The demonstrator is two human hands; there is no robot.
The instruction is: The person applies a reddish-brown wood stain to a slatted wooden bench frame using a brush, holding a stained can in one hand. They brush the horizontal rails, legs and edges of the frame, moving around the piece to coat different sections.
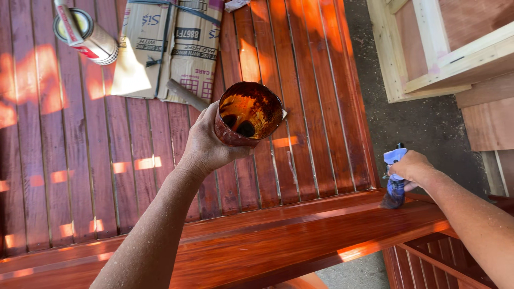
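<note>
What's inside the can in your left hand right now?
The stained can, held in the left hand, has walls coated with glossy reddish-brown varnish, and two dark patches show near the bottom. How deep the liquid goes cannot be seen, because the near wall hides the base.

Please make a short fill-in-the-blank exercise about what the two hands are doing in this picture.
1. The left hand holds an open can of dark ____ varnish.
2. The right hand presses a ____ against the end of the wooden rail.
3. Flattened ____ lies on the slats beyond the can.

Missing words: reddish-brown; brush; cardboard
</note>
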